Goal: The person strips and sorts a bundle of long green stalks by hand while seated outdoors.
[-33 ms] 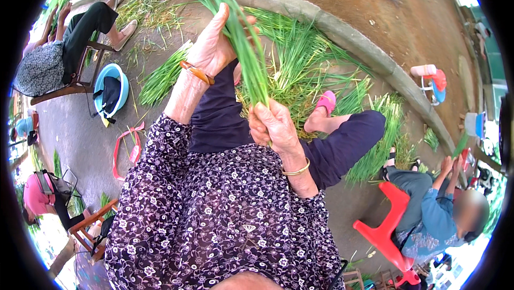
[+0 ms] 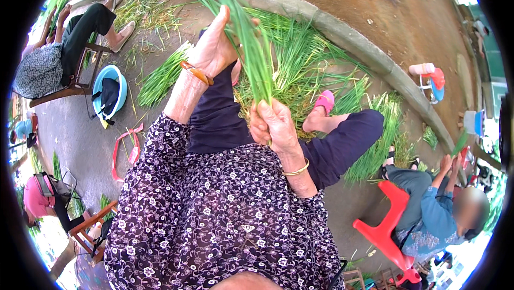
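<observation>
My right hand [image 2: 271, 125] is closed on the lower end of a bundle of long green leaves [image 2: 252, 59], just above my lap. My left hand [image 2: 214, 46] is higher up the same bundle, loosely curved around it with the thumb raised and the fingers partly hidden behind the leaves. The upper leaves arch over to the upper left and are somewhat blurred. Beyond my knees, loose green stalks [image 2: 292, 43] and yellowed trimmings lie in a heap, with a separate bunch [image 2: 160, 78] to the left.
A curved concrete curb [image 2: 332, 22] borders bare earth. A blue basin [image 2: 120, 92] with dark cloth and a red strap [image 2: 115, 161] lie at left. Co-workers sit at upper left [image 2: 40, 70], lower left [image 2: 40, 193] and right [image 2: 433, 220], beside a red plastic seat [image 2: 393, 199].
The leaves between my hands have shifted slightly and their upper part looks more blurred. Both hands stay in nearly the same places.
</observation>
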A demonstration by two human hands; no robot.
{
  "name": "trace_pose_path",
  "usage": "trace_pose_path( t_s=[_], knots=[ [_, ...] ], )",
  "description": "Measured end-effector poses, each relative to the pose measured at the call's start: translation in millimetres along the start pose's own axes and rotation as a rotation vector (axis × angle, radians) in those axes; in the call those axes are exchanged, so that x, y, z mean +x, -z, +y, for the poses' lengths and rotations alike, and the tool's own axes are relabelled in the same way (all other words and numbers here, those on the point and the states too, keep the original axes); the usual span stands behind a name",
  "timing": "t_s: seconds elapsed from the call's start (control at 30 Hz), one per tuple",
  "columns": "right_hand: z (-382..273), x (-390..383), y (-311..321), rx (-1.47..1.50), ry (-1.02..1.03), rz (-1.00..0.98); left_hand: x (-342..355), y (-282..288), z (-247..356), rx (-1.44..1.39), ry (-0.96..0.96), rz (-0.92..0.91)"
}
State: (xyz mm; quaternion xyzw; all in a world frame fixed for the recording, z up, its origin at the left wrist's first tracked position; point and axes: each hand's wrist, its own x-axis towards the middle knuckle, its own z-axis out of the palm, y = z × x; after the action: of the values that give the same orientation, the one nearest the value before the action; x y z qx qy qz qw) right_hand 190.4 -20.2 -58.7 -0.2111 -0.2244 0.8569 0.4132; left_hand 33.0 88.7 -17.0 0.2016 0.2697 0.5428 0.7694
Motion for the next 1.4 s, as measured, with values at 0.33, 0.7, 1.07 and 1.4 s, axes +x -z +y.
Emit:
trace_pose_path(
  t_s=[0.33,0.7,1.07,1.4],
  knots=[
    [32,-2,23,0.004,0.126,0.326,-55,44,-98,0.198,0.676,-0.101],
    [48,-8,57,-0.294,0.031,0.257,-42,57,-111,0.183,0.705,-0.174],
    [12,-17,90,-0.694,0.102,0.628,-41,66,-122,0.384,0.426,-0.051],
    [22,12,97,0.117,0.203,0.431,-47,70,-146,0.396,0.583,-0.192]
  ],
)
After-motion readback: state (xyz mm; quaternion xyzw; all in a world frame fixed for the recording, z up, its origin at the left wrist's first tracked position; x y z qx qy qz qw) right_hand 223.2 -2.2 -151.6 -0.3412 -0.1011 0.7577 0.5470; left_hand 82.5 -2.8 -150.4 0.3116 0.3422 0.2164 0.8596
